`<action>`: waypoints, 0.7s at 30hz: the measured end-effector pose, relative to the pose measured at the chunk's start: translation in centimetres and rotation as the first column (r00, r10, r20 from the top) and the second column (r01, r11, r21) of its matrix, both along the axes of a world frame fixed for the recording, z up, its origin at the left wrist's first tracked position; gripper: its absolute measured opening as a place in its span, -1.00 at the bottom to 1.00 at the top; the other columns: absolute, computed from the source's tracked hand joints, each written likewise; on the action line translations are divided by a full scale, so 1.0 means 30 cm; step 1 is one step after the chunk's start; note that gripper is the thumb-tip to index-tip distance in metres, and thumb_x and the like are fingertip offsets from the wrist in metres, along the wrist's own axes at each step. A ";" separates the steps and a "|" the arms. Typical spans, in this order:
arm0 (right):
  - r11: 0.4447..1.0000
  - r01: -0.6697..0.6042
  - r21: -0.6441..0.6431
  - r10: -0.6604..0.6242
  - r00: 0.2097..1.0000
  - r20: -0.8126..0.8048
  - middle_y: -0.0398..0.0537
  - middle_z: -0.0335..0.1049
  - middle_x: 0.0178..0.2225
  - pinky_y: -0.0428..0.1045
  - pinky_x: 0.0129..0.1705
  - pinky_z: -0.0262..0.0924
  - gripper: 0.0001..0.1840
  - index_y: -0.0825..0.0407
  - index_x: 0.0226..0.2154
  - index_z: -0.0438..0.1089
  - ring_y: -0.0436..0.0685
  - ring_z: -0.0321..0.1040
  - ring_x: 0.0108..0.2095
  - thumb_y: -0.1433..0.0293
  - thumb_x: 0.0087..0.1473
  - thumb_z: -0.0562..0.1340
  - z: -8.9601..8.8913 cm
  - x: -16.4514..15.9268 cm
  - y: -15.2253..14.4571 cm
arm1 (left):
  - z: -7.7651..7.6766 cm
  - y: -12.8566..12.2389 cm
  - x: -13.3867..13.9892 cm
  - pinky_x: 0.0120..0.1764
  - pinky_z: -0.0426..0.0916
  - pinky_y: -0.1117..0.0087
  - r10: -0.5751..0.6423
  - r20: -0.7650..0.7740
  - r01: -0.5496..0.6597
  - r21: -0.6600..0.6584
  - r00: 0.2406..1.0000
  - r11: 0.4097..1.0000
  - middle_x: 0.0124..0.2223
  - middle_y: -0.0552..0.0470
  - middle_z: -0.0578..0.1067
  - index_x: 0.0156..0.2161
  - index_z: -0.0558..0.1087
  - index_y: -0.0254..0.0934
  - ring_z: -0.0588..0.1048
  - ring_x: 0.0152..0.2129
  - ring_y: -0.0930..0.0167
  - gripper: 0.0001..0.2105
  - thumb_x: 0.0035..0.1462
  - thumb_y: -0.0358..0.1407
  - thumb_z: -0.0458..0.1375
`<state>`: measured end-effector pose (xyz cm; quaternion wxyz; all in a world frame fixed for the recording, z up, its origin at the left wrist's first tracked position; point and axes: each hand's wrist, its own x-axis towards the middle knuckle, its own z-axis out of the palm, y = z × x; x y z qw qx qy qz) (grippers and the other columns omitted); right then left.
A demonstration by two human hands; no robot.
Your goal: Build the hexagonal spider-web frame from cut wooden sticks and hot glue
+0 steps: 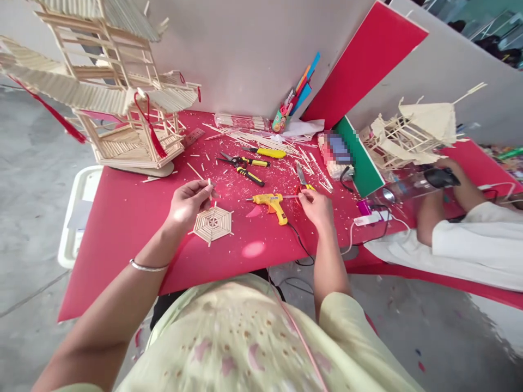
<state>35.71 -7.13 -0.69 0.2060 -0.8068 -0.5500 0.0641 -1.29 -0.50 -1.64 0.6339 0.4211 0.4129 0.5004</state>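
My left hand (190,201) pinches a short pale wooden stick (210,183) between thumb and fingers, above the red table. Just below it lies a flat hexagonal web of wooden sticks (213,223). My right hand (317,209) is closed at the handles of scissors (301,174), also right by the end of a clear glue stick (291,196). Which of these its fingers grip, I cannot tell. That glue stick juts from the back of a yellow glue gun (273,204), which lies on its side between my hands.
Yellow-black pliers (245,166), a yellow utility knife (269,152) and loose sticks (281,142) lie farther back. A stick-built pavilion (131,130) stands at left, a pen cup (280,120) behind. Right of a green panel (363,163), another person's arm (429,218) rests near a bottle (420,185).
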 end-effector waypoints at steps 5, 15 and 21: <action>0.992 -0.116 0.046 0.120 0.988 -0.100 -0.04 0.66 -0.21 0.07 -0.10 0.40 -0.70 -0.09 -0.12 0.61 0.21 0.58 -0.21 0.17 0.26 0.22 -0.037 -0.134 -0.094 | 0.021 -0.027 0.018 -0.68 0.07 0.53 -0.018 0.016 0.018 0.036 1.000 0.999 -0.46 0.02 0.56 -0.30 0.53 -0.33 0.31 -0.72 0.57 -0.70 -0.05 -0.16 0.43; 0.967 -0.215 0.137 0.224 0.973 -0.057 -0.02 0.65 -0.13 0.03 -0.08 0.37 -0.64 -0.06 -0.05 0.57 0.18 0.57 -0.17 0.17 0.32 0.14 0.033 -0.206 -0.047 | 0.013 -0.019 0.011 -0.66 0.08 0.54 0.021 -0.007 -0.021 0.008 1.000 1.000 -0.46 0.02 0.56 -0.30 0.53 -0.33 0.29 -0.71 0.59 -0.67 -0.05 -0.12 0.44; 0.998 -0.056 0.023 0.054 0.996 0.073 0.04 0.64 -0.12 0.07 -0.06 0.34 -0.62 -0.04 -0.03 0.57 0.25 0.54 -0.12 0.17 0.30 0.15 0.041 -0.103 0.022 | 0.000 -0.012 0.011 -0.65 0.10 0.54 0.016 0.012 -0.015 -0.045 1.000 0.999 -0.45 0.02 0.57 -0.29 0.54 -0.32 0.30 -0.70 0.57 -0.68 -0.04 -0.13 0.44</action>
